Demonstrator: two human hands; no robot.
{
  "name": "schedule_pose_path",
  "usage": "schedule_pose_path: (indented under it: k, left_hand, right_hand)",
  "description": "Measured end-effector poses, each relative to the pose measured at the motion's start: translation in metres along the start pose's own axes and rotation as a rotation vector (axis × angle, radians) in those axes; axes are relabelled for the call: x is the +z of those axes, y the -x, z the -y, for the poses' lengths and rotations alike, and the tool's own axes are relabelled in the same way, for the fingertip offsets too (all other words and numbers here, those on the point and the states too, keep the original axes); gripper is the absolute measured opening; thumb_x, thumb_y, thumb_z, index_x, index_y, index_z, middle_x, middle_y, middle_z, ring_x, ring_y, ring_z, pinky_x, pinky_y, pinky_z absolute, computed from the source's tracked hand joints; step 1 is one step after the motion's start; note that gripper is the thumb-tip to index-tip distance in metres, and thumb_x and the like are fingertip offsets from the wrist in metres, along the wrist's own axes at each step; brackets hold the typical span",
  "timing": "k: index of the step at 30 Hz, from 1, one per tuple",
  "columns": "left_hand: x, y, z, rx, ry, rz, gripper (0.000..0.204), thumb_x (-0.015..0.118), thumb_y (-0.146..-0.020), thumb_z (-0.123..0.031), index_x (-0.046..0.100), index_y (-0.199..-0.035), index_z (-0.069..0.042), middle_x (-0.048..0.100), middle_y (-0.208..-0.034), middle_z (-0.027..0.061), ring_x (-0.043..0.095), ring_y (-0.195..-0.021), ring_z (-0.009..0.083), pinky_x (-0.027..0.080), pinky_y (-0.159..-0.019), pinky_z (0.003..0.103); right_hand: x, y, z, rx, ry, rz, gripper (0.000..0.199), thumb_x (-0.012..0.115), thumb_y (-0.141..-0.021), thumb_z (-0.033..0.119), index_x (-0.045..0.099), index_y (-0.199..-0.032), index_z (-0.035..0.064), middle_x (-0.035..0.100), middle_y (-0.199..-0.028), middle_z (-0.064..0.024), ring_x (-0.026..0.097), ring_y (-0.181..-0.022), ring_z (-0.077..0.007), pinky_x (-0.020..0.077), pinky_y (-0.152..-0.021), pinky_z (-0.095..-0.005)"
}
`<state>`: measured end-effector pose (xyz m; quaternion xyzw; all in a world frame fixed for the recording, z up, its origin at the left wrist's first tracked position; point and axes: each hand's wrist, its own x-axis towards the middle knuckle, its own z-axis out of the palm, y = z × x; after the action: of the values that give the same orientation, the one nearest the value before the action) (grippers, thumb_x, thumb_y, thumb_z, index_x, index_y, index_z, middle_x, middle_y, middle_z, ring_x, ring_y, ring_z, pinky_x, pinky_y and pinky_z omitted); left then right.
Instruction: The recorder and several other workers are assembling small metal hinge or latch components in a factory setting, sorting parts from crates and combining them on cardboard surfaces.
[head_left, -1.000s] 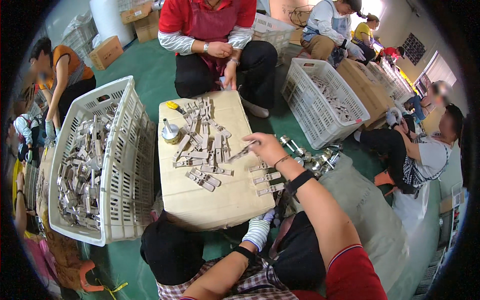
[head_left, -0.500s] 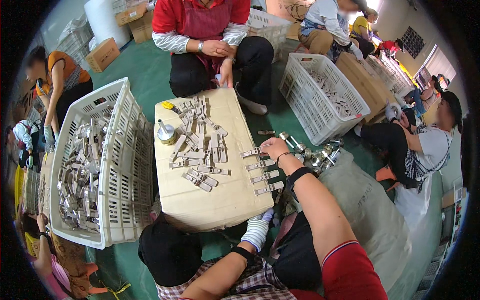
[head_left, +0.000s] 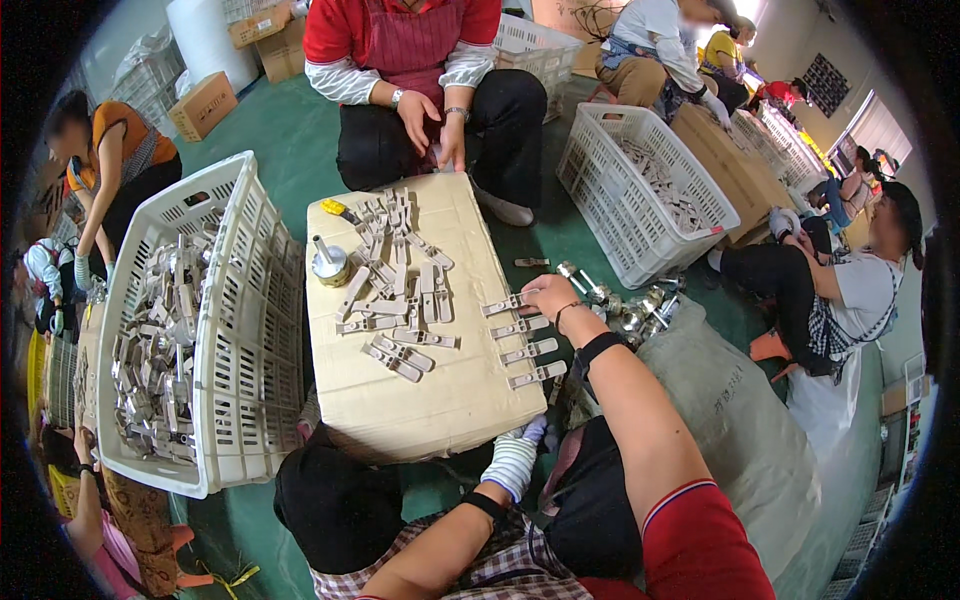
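Observation:
My right hand [head_left: 549, 295] pinches the end of a flat metal clip [head_left: 503, 305] at the right edge of a cream block-shaped worktop [head_left: 455, 395]. Below that clip, several more stick out over the same edge in a row, such as the lowest metal clip [head_left: 537, 375]. My left hand [head_left: 513, 463], in a striped glove, is low beside the worktop's near right corner; its fingers are partly hidden. A loose pile of metal clips [head_left: 400, 290] covers the worktop's middle and far part. At its left side stands a round metal piece with a post [head_left: 329, 262], near a yellow-and-black object [head_left: 340, 210].
A white crate [head_left: 250, 340] full of metal parts stands close on the left. Another white crate [head_left: 640, 215] is at the far right. Shiny metal fittings [head_left: 640, 315] lie by a pale sack [head_left: 735, 400] to my right. A person [head_left: 430, 90] sits opposite; others work around.
The person opposite has parted their clasped hands and lowered them toward the worktop's far edge. My own hands have hardly moved.

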<state>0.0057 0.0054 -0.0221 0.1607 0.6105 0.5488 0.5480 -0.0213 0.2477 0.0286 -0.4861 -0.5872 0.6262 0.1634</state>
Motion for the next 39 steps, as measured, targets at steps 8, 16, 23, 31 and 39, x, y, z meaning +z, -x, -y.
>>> schedule_pose_path:
  k: [8, 16, 23, 31, 39]
  left_hand:
    - [-0.001, -0.006, 0.014, 0.019, 0.001, 0.016, 0.039, 0.057, -0.087, -0.024, 0.051, -0.119, -0.003, 0.057, -0.116, 0.0065, 0.051, -0.104, 0.0177, 0.037, -0.092, 0.029]
    - [-0.001, -0.011, 0.022, 0.064, -0.024, -0.005, 0.037, 0.057, -0.087, -0.024, 0.053, -0.117, -0.003, 0.058, -0.114, 0.0064, 0.052, -0.103, 0.0178, 0.037, -0.091, 0.029]
    - [-0.001, -0.01, 0.02, 0.09, 0.022, -0.013, 0.038, 0.057, -0.087, -0.024, 0.052, -0.118, -0.002, 0.058, -0.115, 0.0074, 0.052, -0.103, 0.0182, 0.037, -0.092, 0.028]
    - [0.0, -0.005, 0.012, 0.095, -0.063, -0.025, 0.043, 0.056, -0.087, -0.034, 0.055, -0.115, -0.002, 0.058, -0.114, 0.0093, 0.052, -0.104, 0.0223, 0.037, -0.091, 0.031]
    - [0.005, -0.009, 0.011, 0.093, -0.127, 0.014, 0.042, 0.057, -0.086, -0.032, 0.055, -0.116, -0.004, 0.057, -0.117, 0.0102, 0.05, -0.109, 0.024, 0.035, -0.093, 0.03]
  right_hand:
    - [-0.002, -0.002, -0.002, 0.0, -0.02, 0.02, 0.01, 0.056, -0.074, -0.007, 0.058, -0.084, -0.0103, 0.061, -0.082, -0.0172, 0.064, -0.072, -0.0273, 0.0565, -0.061, -0.0343]
    - [-0.002, -0.008, -0.008, 0.004, -0.041, 0.005, 0.011, 0.057, -0.072, -0.008, 0.058, -0.083, -0.0101, 0.061, -0.08, -0.017, 0.064, -0.07, -0.0287, 0.0561, -0.059, -0.0349]
    - [0.001, -0.011, -0.008, 0.054, -0.004, -0.039, 0.008, 0.057, -0.07, -0.009, 0.058, -0.078, -0.0096, 0.062, -0.077, -0.0173, 0.064, -0.067, -0.0281, 0.0565, -0.056, -0.036]
    - [0.001, -0.011, -0.006, 0.086, 0.152, -0.021, 0.006, 0.058, -0.073, -0.005, 0.063, -0.076, -0.0067, 0.064, -0.078, -0.0163, 0.064, -0.065, -0.0261, 0.0563, -0.054, -0.0342]
    - [-0.024, -0.044, -0.041, -0.168, 0.607, 0.066, 0.014, 0.057, -0.072, 0.002, 0.066, -0.082, -0.0031, 0.066, -0.08, -0.0142, 0.065, -0.068, -0.0229, 0.0534, -0.06, -0.0319]
